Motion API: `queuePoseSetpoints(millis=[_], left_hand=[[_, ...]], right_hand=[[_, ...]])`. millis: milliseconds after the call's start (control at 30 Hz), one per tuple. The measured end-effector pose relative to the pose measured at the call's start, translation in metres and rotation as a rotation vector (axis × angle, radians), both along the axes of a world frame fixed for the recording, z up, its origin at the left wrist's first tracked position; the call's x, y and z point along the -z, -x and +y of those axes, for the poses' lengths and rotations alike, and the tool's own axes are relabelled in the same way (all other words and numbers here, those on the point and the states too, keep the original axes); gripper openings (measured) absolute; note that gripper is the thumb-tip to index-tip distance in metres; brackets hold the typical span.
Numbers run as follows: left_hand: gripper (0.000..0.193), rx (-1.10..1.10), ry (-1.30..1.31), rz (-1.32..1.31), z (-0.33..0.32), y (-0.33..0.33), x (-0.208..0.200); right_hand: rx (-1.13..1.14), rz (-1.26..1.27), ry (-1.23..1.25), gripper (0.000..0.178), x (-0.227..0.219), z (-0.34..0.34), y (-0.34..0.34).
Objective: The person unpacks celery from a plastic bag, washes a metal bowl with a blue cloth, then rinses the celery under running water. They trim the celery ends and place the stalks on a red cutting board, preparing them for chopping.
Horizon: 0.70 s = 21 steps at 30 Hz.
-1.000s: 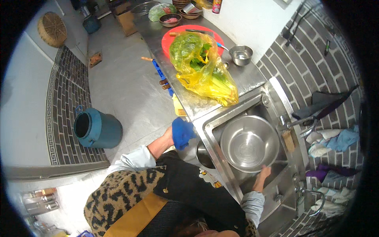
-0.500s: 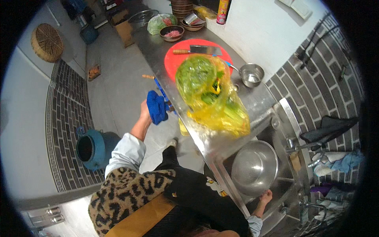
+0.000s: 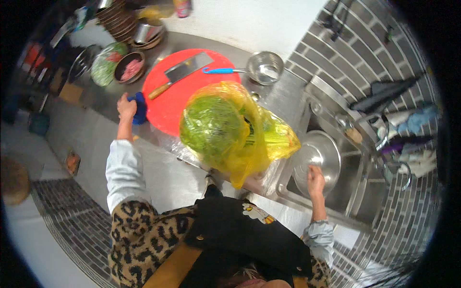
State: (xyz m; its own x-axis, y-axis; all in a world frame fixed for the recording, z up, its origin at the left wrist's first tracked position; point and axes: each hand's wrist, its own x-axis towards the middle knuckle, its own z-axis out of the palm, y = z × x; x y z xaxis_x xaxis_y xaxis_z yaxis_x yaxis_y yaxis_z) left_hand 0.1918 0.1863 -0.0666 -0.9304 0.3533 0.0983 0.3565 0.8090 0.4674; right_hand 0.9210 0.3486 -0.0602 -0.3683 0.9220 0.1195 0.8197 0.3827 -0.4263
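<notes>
My left hand (image 3: 126, 107) is closed on a blue cloth (image 3: 139, 108), at the counter's front edge beside a round red cutting board (image 3: 165, 113). A cleaver (image 3: 188, 67) with a wooden handle lies on the board. Leafy green vegetables (image 3: 211, 127) in a yellow plastic bag (image 3: 252, 161) overlap the board's near right side, their pale stalks pointing toward the sink. My right hand (image 3: 315, 181) is over the near side of a metal basin (image 3: 331, 152) in the sink, its fingers loosely bent and nothing visible in them. Whether it touches the basin, I cannot tell.
A metal saucepan (image 3: 265, 68) with a blue-tipped handle stands behind the bag. At the back left are a bowl of pink meat (image 3: 130, 69), a bagged green vegetable (image 3: 104, 72) and stacked brown bowls (image 3: 115, 21). Faucets and hanging cloths (image 3: 415, 120) line the right wall.
My left hand has carried the blue cloth from beside the counter to its edge by the board. My right hand has gone from the basin's near rim to over its inside. The view has turned.
</notes>
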Motion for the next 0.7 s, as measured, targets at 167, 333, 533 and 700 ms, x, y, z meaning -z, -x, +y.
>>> queuePoseSetpoints(millis=[167,333,533,700], left_hand=[[0.027,0.670,-1.094,-0.228,0.041,-0.140,-0.092],[0.022,1.506,-0.665,0.072,0.041,-0.283,-0.152],[0.021,1.509,-0.389,0.298,0.026,-0.321,-0.138],[0.030,1.296,-0.178,0.253,0.012,-0.327,-0.122]], right_hand=[[-0.220,0.201,-0.158,0.025,-0.062,-0.028,0.102],[-0.591,0.341,-0.242,0.028,-0.064,-0.025,0.151],[0.446,0.647,-0.269,0.044,0.006,0.187,0.047],[0.759,1.100,0.338,0.051,0.026,0.313,-0.001]])
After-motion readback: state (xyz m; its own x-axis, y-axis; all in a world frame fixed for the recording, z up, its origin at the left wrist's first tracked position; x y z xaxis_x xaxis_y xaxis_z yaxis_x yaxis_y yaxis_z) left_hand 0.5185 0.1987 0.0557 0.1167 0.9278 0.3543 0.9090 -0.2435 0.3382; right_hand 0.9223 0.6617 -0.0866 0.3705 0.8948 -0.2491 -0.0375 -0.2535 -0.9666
